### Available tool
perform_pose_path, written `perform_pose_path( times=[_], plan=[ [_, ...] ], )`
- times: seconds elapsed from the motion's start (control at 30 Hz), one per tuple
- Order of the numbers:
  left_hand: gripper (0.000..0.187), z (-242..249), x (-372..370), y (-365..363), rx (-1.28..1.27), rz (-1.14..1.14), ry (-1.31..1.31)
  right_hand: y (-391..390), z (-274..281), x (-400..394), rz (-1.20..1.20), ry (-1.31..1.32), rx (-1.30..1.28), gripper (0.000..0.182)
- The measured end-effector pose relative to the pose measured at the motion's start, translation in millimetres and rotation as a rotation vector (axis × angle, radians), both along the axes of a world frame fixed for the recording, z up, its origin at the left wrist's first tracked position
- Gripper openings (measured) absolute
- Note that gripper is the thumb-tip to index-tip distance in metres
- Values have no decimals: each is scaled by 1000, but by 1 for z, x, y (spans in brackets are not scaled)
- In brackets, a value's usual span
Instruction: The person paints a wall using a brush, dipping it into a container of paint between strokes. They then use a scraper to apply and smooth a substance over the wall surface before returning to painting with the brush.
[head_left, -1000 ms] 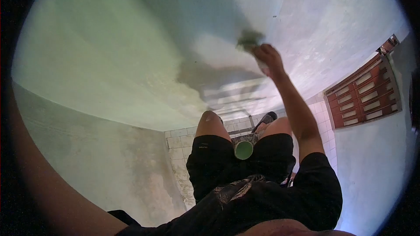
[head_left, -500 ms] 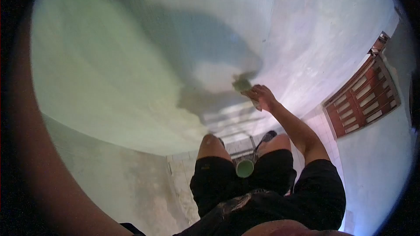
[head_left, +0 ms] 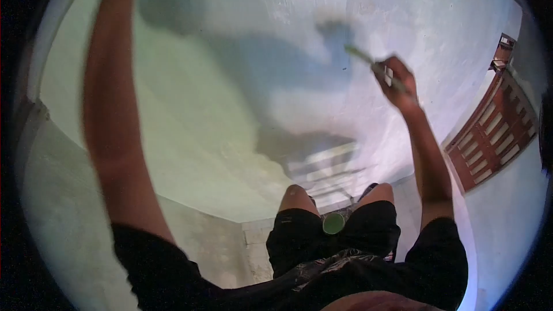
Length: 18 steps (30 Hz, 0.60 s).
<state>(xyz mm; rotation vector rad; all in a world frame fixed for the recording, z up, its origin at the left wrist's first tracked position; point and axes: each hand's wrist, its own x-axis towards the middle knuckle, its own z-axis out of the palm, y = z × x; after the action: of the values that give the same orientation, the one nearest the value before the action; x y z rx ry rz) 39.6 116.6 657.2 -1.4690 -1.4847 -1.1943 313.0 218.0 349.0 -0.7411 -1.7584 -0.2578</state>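
Observation:
My right hand (head_left: pixel 397 82) is closed round the handle of a paintbrush (head_left: pixel 362 55), raised in front of the pale wall (head_left: pixel 196 115). Green paint shows on the brush's bristles, which point up and left close to the wall surface. My left arm stretches up along the left side, and its hand is hidden beyond the top of the view. Between my thighs a round container (head_left: pixel 333 224) holds green paint.
At right is a reddish-brown slatted wooden gate or shutter (head_left: pixel 492 132). A second wall (head_left: pixel 201 236) meets the painted one at lower left, above a tiled floor (head_left: pixel 256 253). Shadows of my arms and body fall across the wall.
My right hand has lifted the paintbrush up and to the right, turning it edge-on. My left arm has swung further into view on the left, reaching upward.

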Motion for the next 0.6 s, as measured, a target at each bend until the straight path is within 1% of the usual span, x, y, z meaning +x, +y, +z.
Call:
perform_pose_path(
  times=[0.03, 0.07, 0.1, 0.13, 0.17, 0.2, 0.23, 0.27, 0.33, 0.4, 0.43, 0.47, 0.5, 0.53, 0.6],
  plan=[
    [36, -23, -13, 3, -73, -179, 208, -10, -30, 3, 16, 15, -44, 11],
    [31, -52, -28, 4, -147, -354, 421, -24, -58, 6, 54, -37, -44, 11],
    [42, -109, -36, 19, -195, -539, 420, -45, -80, 5, 24, -148, -64, 11],
    [44, -162, -17, -8, -474, -616, 414, -67, -102, -1, 119, -82, -156, 13],
    [48, -213, -6, -13, -559, -817, 568, -77, -138, -7, 138, -77, -257, 16],
    [51, -260, 14, -24, -649, -872, 538, -88, -173, -12, 168, -30, -548, 19],
    [53, -309, 25, -22, -721, -938, 473, -109, -179, -20, 193, -38, -573, 18],
    [54, -343, 35, -23, -858, -953, 387, -125, -180, -27, 218, -49, -598, 18],
    [56, -406, 45, -21, -948, -939, 318, -133, -207, -37, 216, -99, -660, 19],
    [55, -447, 47, -21, -1013, -942, 264, -139, -207, -38, 227, -79, -654, 18],
    [53, -454, 47, -22, -1058, -963, 227, -137, -205, -38, 238, -59, -624, 14],
    [51, -460, 45, -21, -1101, -983, 191, -131, -217, -37, 261, -55, -628, 14],
    [48, -469, 44, -22, -1144, -1035, 111, -129, -215, -35, 257, -60, -620, 15],
    [45, -478, 45, -24, -1063, -1030, 112, -127, -209, -32, 252, -66, -611, 15],
    [43, -490, 44, -24, -1039, -1006, 62, -123, -207, -32, 260, -75, -606, 17]
  ],
)
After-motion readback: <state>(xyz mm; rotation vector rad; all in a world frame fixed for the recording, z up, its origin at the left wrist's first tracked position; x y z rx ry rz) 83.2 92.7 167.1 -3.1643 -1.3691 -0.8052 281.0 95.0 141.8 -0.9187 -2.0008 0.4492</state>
